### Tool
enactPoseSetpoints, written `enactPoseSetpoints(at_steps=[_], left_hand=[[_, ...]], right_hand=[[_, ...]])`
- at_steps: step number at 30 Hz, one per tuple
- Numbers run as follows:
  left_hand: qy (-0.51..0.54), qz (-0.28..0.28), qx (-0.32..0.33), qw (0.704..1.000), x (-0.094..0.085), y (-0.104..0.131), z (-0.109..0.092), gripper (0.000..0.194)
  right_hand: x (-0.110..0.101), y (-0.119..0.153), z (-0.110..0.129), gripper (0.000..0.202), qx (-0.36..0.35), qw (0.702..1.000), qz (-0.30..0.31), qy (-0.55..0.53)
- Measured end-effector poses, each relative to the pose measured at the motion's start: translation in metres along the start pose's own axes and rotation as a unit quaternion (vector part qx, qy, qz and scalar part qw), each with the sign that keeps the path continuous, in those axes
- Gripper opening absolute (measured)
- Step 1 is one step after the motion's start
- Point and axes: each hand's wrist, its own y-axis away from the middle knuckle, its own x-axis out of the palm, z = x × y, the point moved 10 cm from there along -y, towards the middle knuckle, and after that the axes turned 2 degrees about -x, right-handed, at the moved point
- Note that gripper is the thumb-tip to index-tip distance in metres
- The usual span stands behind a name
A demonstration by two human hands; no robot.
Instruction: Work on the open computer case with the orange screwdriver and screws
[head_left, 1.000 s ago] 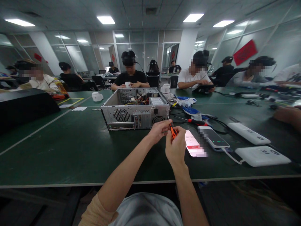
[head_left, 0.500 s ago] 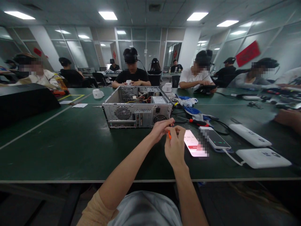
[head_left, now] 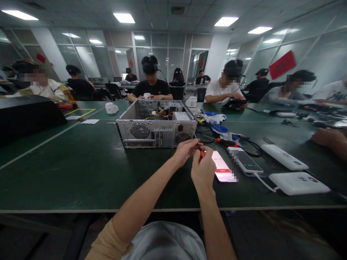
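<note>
Both hands, left hand [head_left: 186,148] and right hand [head_left: 203,169], pinch a small orange-handled screwdriver [head_left: 201,152]. They are raised above the dark green table [head_left: 81,169], near an open grey metal computer case [head_left: 155,127].

Open computer case [head_left: 155,128] on green table [head_left: 67,169], lit phone [head_left: 222,166], two white power banks [head_left: 298,182], seated people opposite [head_left: 150,85]

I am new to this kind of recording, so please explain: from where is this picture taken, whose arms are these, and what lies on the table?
The picture comes from a camera worn on a person's head, looking forward and down, so the two bare arms are that person's own. The left hand and right hand meet around a small orange-handled screwdriver, gripped in the fingers. On the dark green table stands an open grey metal computer case. To the right lie a lit phone with a pink screen, a second phone on a cable and two white power banks. Other people sit around the table.
</note>
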Motion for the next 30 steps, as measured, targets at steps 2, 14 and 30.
enactPoseSetpoints(at_steps=[2, 14, 30], left_hand=[[-0.004, 0.006, 0.008, 1.000, 0.001, 0.000, 0.000, 0.023], [0.010, 0.010, 0.035, 0.999, -0.001, 0.002, -0.005, 0.030], [0.032, 0.038, 0.019, 0.999, 0.002, -0.001, 0.000, 0.023]], right_hand=[[-0.005, -0.002, 0.004, 0.028, -0.030, 0.999, -0.030, -0.009], [-0.013, -0.002, 0.017, 0.026, -0.115, 0.991, -0.063, -0.020], [-0.016, -0.002, 0.002, 0.040, -0.014, 0.997, -0.058, -0.059]])
